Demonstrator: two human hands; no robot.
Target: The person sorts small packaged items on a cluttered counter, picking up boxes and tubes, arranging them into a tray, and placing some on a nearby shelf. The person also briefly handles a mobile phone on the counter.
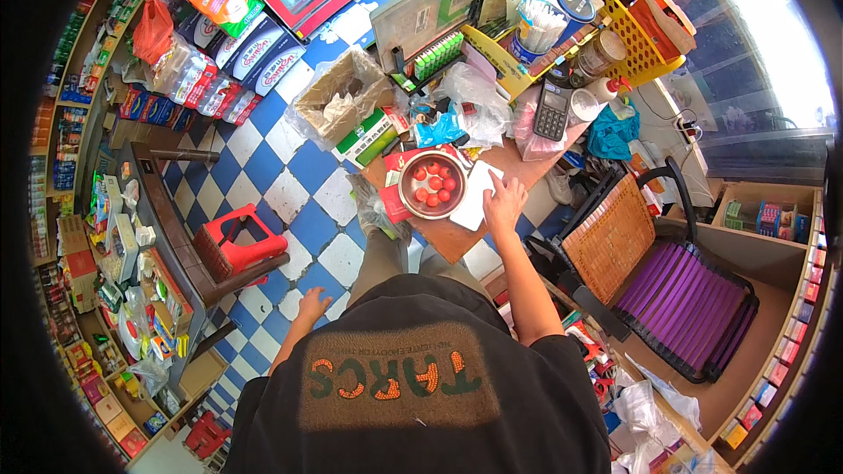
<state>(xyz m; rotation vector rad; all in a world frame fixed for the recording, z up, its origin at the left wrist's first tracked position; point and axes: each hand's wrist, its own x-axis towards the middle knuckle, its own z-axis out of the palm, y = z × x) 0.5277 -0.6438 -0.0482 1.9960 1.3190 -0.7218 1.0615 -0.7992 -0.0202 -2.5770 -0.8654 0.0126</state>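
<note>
My right hand [506, 203] touches the right edge of a white sheet or pad [475, 200] on the brown tabletop [448, 242], its index finger extended. Beside the white sheet, on its left, stands a round metal bowl [406, 203] with several small red tomatoes [435, 183] in it. A red paper or packet [393, 205] lies partly under the bowl. My left hand [315, 305] hangs at my left side above the tiled floor, fingers apart and holding nothing.
Behind the bowl lie plastic bags [471, 102], a green-and-white box [366, 138] and a black calculator [552, 110]. A yellow basket [612, 20] stands farther back. A red stool [240, 240] is at left, a chair with purple slats [678, 306] at right, and a red-framed drinks cooler [306, 16] ahead.
</note>
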